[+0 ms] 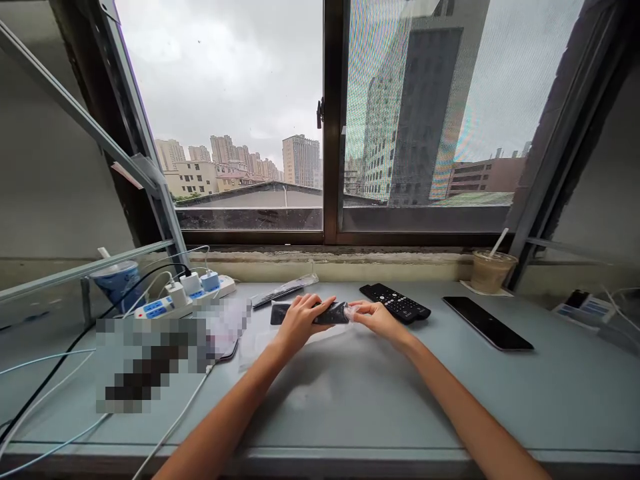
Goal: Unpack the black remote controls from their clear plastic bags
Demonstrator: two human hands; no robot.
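Note:
Above the middle of the desk, my left hand (305,317) is closed over a long black remote control (330,313), which lies roughly level from left to right. Clear plastic wrap (351,311) shows at the remote's right end, and the fingers of my right hand (376,317) pinch it there. Part of the remote is hidden under my left hand. Just beyond my right hand lie black remote controls (395,301) with light-marked buttons. Behind my left hand is another dark remote in a clear plastic bag (285,290).
A black phone (487,323) lies to the right, with an iced drink cup (493,272) behind it. On the left stand a power strip (187,297) with chargers and a blue cup (117,283). Cables (175,417) cross the left side of the desk (350,407).

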